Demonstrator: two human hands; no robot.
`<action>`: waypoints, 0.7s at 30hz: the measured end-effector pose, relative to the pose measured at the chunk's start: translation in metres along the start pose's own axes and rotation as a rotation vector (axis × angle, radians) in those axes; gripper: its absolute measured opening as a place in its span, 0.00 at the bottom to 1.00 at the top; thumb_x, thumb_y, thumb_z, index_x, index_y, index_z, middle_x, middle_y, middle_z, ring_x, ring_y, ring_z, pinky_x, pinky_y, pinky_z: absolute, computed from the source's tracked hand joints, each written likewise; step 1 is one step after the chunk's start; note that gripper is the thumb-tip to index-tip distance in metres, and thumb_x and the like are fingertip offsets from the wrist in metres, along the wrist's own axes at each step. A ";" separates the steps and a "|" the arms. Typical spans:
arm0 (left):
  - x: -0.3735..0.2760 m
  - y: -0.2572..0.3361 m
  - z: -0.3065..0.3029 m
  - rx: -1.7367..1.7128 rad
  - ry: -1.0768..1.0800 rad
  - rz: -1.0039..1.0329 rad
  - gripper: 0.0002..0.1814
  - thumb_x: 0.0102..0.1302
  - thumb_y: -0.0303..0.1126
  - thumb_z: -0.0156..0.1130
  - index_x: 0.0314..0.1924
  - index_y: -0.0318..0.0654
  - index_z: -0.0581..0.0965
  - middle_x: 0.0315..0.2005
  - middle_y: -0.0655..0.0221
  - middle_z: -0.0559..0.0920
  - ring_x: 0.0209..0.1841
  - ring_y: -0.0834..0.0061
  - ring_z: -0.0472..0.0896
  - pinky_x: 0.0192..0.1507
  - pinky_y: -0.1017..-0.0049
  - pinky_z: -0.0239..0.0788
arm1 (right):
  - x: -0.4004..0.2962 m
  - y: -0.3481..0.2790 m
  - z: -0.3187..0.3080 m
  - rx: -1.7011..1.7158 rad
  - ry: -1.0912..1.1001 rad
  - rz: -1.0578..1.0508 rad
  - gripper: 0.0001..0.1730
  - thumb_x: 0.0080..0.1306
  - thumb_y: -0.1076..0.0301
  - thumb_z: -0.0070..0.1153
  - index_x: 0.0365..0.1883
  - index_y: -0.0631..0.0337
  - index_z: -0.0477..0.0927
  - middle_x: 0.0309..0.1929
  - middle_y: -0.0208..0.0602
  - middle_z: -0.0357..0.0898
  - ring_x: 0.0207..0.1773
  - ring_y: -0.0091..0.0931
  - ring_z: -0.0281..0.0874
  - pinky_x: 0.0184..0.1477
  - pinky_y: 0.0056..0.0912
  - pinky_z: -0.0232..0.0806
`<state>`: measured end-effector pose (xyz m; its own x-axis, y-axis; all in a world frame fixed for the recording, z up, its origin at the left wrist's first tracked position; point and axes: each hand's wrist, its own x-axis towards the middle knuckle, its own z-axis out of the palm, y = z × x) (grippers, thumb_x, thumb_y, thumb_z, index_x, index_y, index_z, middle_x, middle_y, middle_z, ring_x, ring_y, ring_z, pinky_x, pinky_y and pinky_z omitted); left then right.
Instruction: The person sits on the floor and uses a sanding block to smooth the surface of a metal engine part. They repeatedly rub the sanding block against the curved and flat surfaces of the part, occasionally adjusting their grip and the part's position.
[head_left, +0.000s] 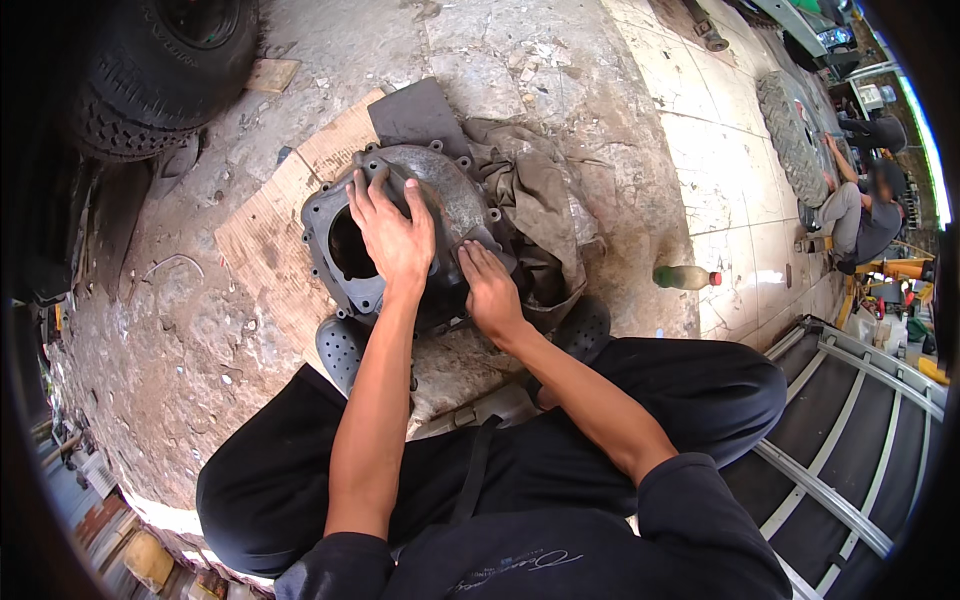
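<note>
A grey cast-metal gearbox housing (442, 184) with bolt lugs around its flange sits on the ground between my feet. Its large round opening (346, 244) faces up on the left side. My left hand (394, 236) rests flat across the flange beside this opening, fingers spread. On the housing's right side, my right hand (489, 289) presses a small dark piece of what looks like sandpaper (500, 253) against the metal with its fingertips. A larger dark sheet (415, 112), similar in look, lies just beyond the housing.
Corrugated cardboard (262, 232) lies under the housing, and a crumpled cloth (529, 180) is bunched at its right. A red-capped bottle (684, 277) lies farther right. Large tyres (165, 75) stand upper left. A metal frame (832, 450) is at lower right. Another person (862, 210) sits by a tyre (784, 135).
</note>
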<state>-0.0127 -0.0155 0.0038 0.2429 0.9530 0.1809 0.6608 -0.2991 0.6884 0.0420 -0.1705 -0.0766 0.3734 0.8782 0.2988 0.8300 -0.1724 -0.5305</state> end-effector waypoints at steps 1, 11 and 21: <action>0.000 0.001 0.000 -0.003 -0.001 -0.003 0.28 0.73 0.48 0.54 0.64 0.38 0.70 0.73 0.50 0.61 0.77 0.49 0.52 0.74 0.55 0.51 | 0.001 0.004 0.000 0.013 0.015 0.049 0.27 0.58 0.81 0.46 0.59 0.76 0.74 0.61 0.60 0.75 0.66 0.47 0.72 0.70 0.49 0.62; -0.001 -0.001 0.003 0.017 0.028 0.022 0.27 0.73 0.48 0.54 0.63 0.37 0.72 0.72 0.51 0.62 0.77 0.50 0.53 0.74 0.55 0.51 | 0.019 0.020 -0.003 0.021 0.031 0.131 0.30 0.58 0.82 0.47 0.62 0.75 0.72 0.62 0.60 0.73 0.67 0.48 0.71 0.69 0.46 0.63; -0.004 -0.005 0.003 0.013 0.002 0.027 0.28 0.75 0.50 0.52 0.65 0.38 0.70 0.73 0.51 0.61 0.78 0.51 0.51 0.75 0.56 0.48 | 0.017 0.017 0.003 -0.086 -0.029 0.092 0.27 0.62 0.79 0.46 0.62 0.75 0.72 0.65 0.54 0.72 0.69 0.45 0.69 0.69 0.46 0.62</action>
<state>-0.0151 -0.0184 -0.0024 0.2590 0.9447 0.2009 0.6634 -0.3252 0.6739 0.0609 -0.1574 -0.0826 0.4379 0.8696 0.2281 0.8261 -0.2891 -0.4837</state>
